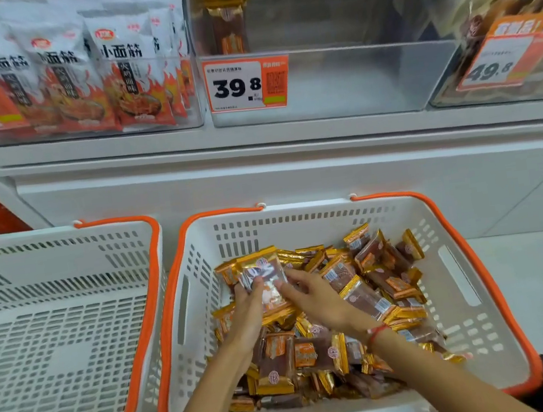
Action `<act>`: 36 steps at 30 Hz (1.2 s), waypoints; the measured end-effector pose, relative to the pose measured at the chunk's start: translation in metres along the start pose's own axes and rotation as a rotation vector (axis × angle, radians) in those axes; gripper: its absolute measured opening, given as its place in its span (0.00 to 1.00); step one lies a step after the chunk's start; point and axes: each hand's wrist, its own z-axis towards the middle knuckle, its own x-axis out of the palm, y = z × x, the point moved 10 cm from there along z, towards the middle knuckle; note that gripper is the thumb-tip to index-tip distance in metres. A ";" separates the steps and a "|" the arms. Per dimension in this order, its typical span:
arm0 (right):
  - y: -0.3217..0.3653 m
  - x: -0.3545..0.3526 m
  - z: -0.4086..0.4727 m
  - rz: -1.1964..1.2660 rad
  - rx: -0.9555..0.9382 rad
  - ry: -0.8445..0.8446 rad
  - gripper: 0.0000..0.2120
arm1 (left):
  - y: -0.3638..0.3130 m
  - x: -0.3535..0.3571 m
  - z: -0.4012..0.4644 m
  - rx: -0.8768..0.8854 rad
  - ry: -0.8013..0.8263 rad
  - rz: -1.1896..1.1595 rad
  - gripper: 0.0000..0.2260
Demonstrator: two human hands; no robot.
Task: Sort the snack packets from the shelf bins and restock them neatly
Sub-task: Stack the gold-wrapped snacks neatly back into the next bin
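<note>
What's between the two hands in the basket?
In the head view, a small stack of snack packets sits between the left hand and right hand, inside the basket.
</note>
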 end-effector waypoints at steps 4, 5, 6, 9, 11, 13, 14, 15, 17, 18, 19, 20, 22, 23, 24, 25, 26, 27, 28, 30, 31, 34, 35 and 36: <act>-0.058 -0.011 -0.003 -0.483 0.187 0.128 0.15 | 0.004 -0.024 0.007 -0.044 -0.086 -0.123 0.31; -0.077 -0.004 -0.011 -0.666 0.220 0.251 0.15 | 0.006 -0.030 0.009 -0.059 -0.117 -0.183 0.23; -0.095 0.004 -0.022 -0.835 0.259 0.380 0.17 | 0.010 -0.033 0.014 -0.075 -0.122 -0.231 0.17; -0.111 0.010 -0.036 -1.023 0.305 0.448 0.29 | 0.013 -0.033 0.018 -0.122 -0.123 -0.354 0.10; -0.100 0.006 -0.031 -0.966 0.298 0.355 0.25 | 0.013 -0.029 0.016 -0.131 -0.097 -0.305 0.10; -0.095 -0.002 -0.028 -0.924 0.322 0.351 0.18 | 0.015 -0.026 0.012 -0.129 -0.073 -0.228 0.16; -0.094 -0.008 -0.025 -0.910 0.330 0.374 0.17 | 0.013 -0.024 0.011 -0.113 -0.053 -0.184 0.22; -0.088 -0.015 -0.022 -0.892 0.311 0.392 0.17 | 0.009 -0.022 0.011 -0.089 -0.026 -0.126 0.27; -0.066 -0.029 -0.014 -0.759 0.246 0.439 0.18 | 0.001 -0.021 0.009 -0.035 -0.005 0.052 0.30; -0.050 -0.034 -0.012 -0.638 0.226 0.464 0.18 | -0.006 -0.022 0.009 0.001 0.010 0.126 0.29; -0.033 -0.034 -0.013 -0.508 0.218 0.495 0.17 | -0.011 -0.020 0.009 0.031 0.041 0.194 0.28; -0.015 -0.033 -0.013 -0.406 0.206 0.520 0.16 | -0.013 -0.014 0.008 0.031 0.094 0.243 0.27; 0.016 -0.035 -0.007 -0.326 0.138 0.458 0.16 | -0.009 -0.008 0.008 -0.016 0.155 0.317 0.30; 0.027 -0.038 -0.002 -0.312 0.093 0.372 0.17 | -0.006 -0.004 0.009 -0.049 0.178 0.317 0.32; 0.032 -0.044 0.003 -0.275 0.070 0.272 0.18 | -0.003 0.000 0.010 -0.087 0.190 0.290 0.35; 0.034 -0.050 0.007 -0.204 0.067 0.175 0.19 | -0.004 0.004 0.009 -0.106 0.190 0.256 0.39; 0.030 -0.057 0.009 -0.128 0.072 0.086 0.19 | -0.005 0.007 0.008 -0.124 0.186 0.199 0.41; 0.026 -0.062 0.009 -0.066 0.074 0.011 0.19 | -0.004 0.006 0.010 -0.131 0.152 0.152 0.39; 0.022 -0.068 0.009 -0.036 0.069 -0.055 0.19 | -0.008 0.006 0.010 -0.116 0.116 0.113 0.31; 0.026 -0.071 0.007 -0.057 0.028 -0.106 0.21 | -0.015 0.010 0.012 -0.104 0.091 0.098 0.22; 0.032 -0.068 0.007 -0.090 -0.004 -0.092 0.22 | -0.016 0.011 0.011 -0.120 0.078 0.100 0.26; 0.061 -0.062 0.001 -0.213 -0.120 -0.098 0.27 | -0.028 0.022 0.010 -0.104 0.092 0.023 0.34; 0.069 -0.066 -0.001 -0.212 -0.150 -0.141 0.28 | -0.039 0.028 0.004 -0.071 0.106 -0.014 0.30; 0.077 -0.070 -0.003 -0.187 -0.172 -0.187 0.29 | -0.051 0.032 -0.004 -0.036 0.093 -0.044 0.30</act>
